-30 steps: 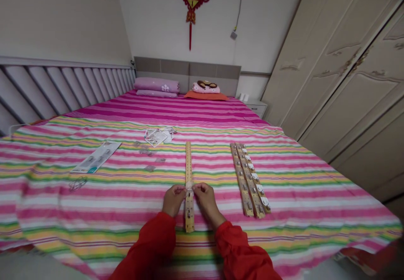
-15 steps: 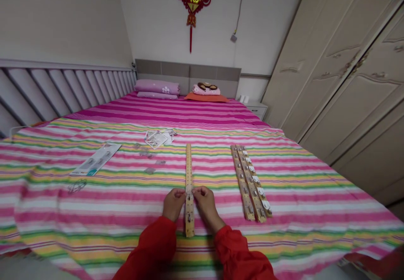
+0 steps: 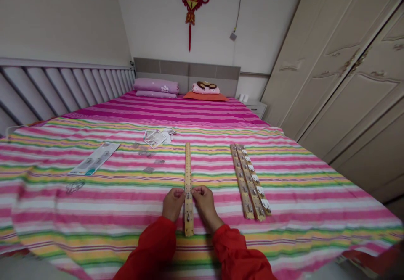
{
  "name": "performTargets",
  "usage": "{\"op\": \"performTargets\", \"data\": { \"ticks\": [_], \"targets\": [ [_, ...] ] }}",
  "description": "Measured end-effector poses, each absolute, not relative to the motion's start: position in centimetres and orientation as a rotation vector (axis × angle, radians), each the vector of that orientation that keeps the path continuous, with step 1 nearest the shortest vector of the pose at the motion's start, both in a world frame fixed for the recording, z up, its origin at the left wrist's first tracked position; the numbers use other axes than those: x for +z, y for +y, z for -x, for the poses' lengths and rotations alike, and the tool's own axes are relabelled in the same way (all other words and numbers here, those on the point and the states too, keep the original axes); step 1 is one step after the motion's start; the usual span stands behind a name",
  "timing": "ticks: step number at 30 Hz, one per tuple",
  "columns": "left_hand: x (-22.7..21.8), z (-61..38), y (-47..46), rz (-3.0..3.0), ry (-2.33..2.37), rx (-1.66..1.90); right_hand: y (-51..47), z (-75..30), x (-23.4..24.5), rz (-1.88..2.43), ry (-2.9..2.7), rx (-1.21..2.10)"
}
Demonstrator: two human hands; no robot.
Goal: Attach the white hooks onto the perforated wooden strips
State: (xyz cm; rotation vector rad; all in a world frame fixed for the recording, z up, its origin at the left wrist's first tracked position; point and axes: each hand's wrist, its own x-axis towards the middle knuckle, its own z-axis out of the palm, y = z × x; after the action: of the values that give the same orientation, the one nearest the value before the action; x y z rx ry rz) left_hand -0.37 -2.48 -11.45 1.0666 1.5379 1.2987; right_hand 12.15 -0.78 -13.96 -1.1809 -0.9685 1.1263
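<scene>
A narrow tan perforated strip lies lengthwise in front of me, with small metal pieces on its near part. My left hand is closed, thumb and fingertips pinched at the strip's left edge. Opposite it, my right hand pinches at the right edge, at about the same height. Any small part between the fingertips is too small to make out. To the right lie three similar strips side by side, bearing several metal pieces; white round pieces line the rightmost one.
Left of the strip are small clear packets, a pile of cards, a flat blister pack and a tangle of thin wire-like loops. All rest on a striped bedspread. A slatted rail runs along the left.
Both hands stay at the strip's edges, with the fingertips barely shifted. The whole view has moved slightly; the other things lie as before.
</scene>
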Motion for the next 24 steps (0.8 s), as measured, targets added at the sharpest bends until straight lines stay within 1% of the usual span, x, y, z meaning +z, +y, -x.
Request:
{"op": "performTargets", "data": {
  "ticks": [8, 15, 18, 24],
  "targets": [
    [-10.9, 0.4, -2.2, -1.008, 1.494, 1.221, -1.4, -12.4, -12.7, 1.167, -0.965, 1.237],
    [-9.2, 0.7, -0.7, -1.318, 1.790, 0.868, -2.1, -13.1, -11.8, 1.071, -0.928, 1.394],
    [-9.1, 0.9, -0.1, -1.399, 1.827, 0.855, -2.1, -13.2, -11.9, 1.082, -0.919, 1.404],
    [-9.9, 1.7, 0.9, -1.308, 1.682, 0.875, -1.9, -12.9, -12.3, 1.119, -0.918, 1.403]
  ]
}}
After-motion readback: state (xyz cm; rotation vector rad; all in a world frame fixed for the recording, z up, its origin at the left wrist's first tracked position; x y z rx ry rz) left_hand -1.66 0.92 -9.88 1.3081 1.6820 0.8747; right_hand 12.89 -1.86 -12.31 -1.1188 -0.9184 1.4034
